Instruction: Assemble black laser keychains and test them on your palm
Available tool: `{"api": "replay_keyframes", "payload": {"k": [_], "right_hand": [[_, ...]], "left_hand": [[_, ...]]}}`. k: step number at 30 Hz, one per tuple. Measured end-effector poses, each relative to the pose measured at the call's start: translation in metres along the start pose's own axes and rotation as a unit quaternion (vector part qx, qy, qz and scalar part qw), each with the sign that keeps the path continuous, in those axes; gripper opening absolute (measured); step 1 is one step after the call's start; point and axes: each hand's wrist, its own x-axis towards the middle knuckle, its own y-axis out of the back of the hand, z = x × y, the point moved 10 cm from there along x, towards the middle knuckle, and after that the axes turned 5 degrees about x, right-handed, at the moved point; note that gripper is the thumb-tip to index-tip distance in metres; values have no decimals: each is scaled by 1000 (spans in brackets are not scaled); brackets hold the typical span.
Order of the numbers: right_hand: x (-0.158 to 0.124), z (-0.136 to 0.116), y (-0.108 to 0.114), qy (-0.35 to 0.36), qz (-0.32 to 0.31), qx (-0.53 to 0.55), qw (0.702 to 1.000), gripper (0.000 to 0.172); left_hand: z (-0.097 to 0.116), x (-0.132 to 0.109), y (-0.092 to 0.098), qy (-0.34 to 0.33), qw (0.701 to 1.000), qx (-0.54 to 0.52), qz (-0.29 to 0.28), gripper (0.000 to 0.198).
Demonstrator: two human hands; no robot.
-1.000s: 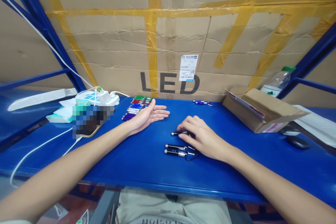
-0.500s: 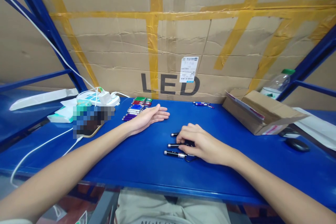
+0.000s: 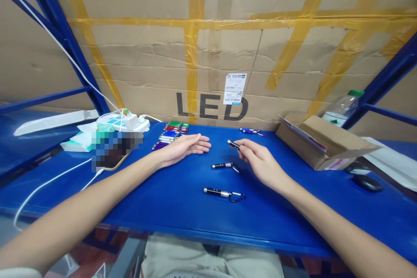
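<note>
My right hand (image 3: 259,160) grips a small black keychain flashlight (image 3: 232,143) between thumb and fingers, lifted off the blue table, its silver tip pointing left. Below it, two more black flashlights lie on the table: one (image 3: 221,166) close under the hand, the other (image 3: 215,192) nearer the front edge, each with a black carabiner clip at its right end. My left hand (image 3: 185,150) rests on its side with fingers stretched out and holds nothing. Just behind it lies a row of flashlights (image 3: 169,136) in purple, silver, blue, red and green, partly hidden by the hand.
Two blue flashlights (image 3: 250,131) lie at the back. An open cardboard box (image 3: 299,145) and a black mouse (image 3: 367,183) are at right, with a bottle (image 3: 343,106) behind. A phone (image 3: 114,154), tissue pack (image 3: 76,143) and white power strip (image 3: 140,125) with cables sit at left.
My right hand has picked up the middle black flashlight and moved it up and away from the other two. My left hand has stayed almost in place.
</note>
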Motion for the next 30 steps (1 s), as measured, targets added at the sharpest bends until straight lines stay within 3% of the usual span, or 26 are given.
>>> {"api": "replay_keyframes", "payload": {"k": [7, 24, 27, 29, 30], "right_hand": [[1, 6, 0, -48, 2, 17, 999, 36], [-2, 0, -12, -54, -37, 13, 998, 36], [-2, -3, -12, -44, -42, 10, 998, 33], [-2, -6, -9, -30, -34, 3, 999, 31], [-2, -6, -7, -24, -27, -3, 999, 31]], "left_hand": [[4, 0, 0, -30, 996, 78, -3, 46], [5, 1, -2, -55, 984, 171, -15, 48], [15, -3, -5, -97, 951, 293, 4, 46], [24, -8, -8, -136, 901, 411, 21, 41], [30, -12, -12, -168, 863, 476, 25, 39]]}}
